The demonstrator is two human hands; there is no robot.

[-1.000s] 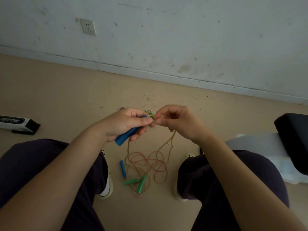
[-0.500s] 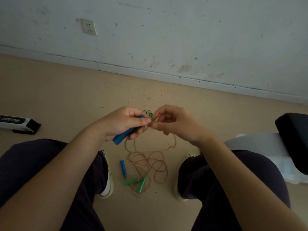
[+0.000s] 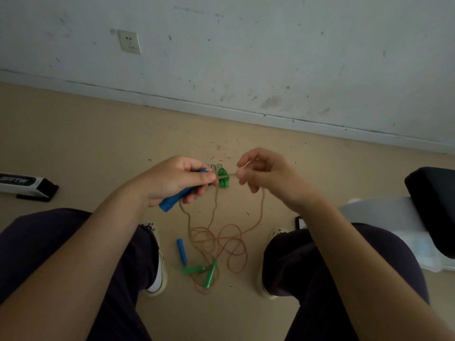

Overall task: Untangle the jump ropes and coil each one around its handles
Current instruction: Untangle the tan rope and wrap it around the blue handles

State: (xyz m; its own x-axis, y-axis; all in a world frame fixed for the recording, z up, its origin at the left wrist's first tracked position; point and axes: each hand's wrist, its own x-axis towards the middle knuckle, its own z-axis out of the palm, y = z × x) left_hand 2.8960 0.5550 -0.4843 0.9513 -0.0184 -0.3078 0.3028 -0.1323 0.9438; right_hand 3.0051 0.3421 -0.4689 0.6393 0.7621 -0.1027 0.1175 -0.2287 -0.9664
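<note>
Single head-worn wide-angle view, facing forward and down, close above both forearms; floor [image 3: 73, 134] fills the centre, wall [image 3: 270, 45] at 12 o'clock.

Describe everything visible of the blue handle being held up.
The blue handle is a slim, smooth, plastic-looking cylinder, tilted with its blunt end down-left and its upper end hidden under the thumb. The left hand grips it above the floor. A tan rope leaves its upper end toward the right hand, which pinches it.
</note>
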